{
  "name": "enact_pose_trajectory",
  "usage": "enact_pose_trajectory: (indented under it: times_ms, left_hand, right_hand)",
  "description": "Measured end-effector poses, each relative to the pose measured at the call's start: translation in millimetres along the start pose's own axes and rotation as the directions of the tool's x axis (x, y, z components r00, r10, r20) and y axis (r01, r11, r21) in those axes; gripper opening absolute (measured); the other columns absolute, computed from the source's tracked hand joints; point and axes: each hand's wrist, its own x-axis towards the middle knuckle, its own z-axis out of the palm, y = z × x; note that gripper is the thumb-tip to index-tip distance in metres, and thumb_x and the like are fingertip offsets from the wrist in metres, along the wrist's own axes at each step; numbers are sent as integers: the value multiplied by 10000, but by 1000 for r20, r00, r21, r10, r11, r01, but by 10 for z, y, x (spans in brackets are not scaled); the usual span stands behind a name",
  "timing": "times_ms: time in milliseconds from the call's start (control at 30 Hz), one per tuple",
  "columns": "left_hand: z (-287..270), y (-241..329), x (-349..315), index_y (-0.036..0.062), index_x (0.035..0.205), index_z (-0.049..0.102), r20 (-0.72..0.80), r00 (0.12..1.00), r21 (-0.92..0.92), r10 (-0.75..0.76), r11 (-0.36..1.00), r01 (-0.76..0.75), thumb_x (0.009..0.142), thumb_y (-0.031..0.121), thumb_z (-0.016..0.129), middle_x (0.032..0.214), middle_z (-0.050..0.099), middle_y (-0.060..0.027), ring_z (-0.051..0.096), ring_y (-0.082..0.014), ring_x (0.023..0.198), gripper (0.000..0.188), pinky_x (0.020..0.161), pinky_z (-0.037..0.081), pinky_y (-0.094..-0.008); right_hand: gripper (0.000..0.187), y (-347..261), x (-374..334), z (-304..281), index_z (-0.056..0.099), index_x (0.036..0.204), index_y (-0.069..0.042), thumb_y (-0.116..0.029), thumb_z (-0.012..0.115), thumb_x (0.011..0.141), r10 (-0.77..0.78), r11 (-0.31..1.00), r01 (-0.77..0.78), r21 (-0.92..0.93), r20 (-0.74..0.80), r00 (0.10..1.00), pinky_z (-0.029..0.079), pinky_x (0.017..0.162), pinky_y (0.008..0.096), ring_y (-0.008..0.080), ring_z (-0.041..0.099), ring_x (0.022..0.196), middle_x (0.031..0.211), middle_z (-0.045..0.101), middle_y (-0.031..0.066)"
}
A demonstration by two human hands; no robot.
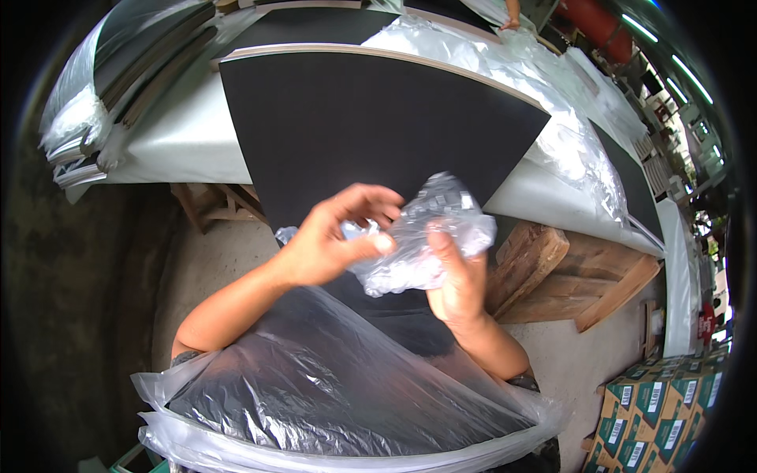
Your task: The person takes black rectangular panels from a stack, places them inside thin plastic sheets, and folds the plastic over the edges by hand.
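My right hand [459,288] grips a crumpled piece of clear plastic film [430,236], its thumb pressed on the near face. My left hand [327,240] curls around the film's left side, thumb and fingers partly apart, with film showing between them. A little more film pokes out beside the left wrist. Beneath both hands lies a large flat black board [378,118] with a pale edge, its near end reaching toward me. A clear plastic sheet [339,378] hangs over the dark clothing at my front, below my forearms.
A white-covered table [185,146] carries the board, with loose plastic sheeting [576,158] at right. Stacked wrapped boards [150,71] stand at far left. Wooden supports [579,272] sit under the table. Printed cartons [658,414] are at lower right. Another person's hand [512,16] shows at the top.
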Motion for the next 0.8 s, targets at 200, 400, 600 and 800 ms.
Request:
enact_pose_trajectory:
  times_ms: [200,400,600,800]
  left_hand:
    - [-28,-63,-123,18,799,586,-103,969,-248,-223,950,192,861,148,566,711,585,5,511,-53,629,145,616,427,-203]
    - [33,-31,-114,20,763,603,-242,954,-67,-179,984,167,878,157,543,656,558,24,463,-27,615,189,571,395,-198]
    - [105,-23,-97,6,825,605,-265,957,-152,-118,985,79,855,156,575,774,596,-13,524,-64,691,156,619,438,-216]
    - [78,-56,-137,14,867,626,-150,987,24,-58,998,62,827,122,606,713,607,-21,535,-58,648,117,594,446,-219]
  right_hand:
    - [284,121,22,-146,482,1109,-28,-140,550,857,181,983,-182,8,80,980,437,841,304,152,534,973,1044,553,71]
    - [306,240,0,-133,472,1130,-24,-123,555,853,248,969,-247,-27,142,958,420,864,313,162,524,994,1062,546,72]
    - [215,181,96,-109,532,1042,-37,-92,578,839,151,986,-152,68,24,988,425,821,276,121,541,910,960,574,33]
    - [225,240,48,-141,526,1035,-36,-83,595,826,234,959,-235,156,24,972,462,762,276,122,564,837,915,564,28]
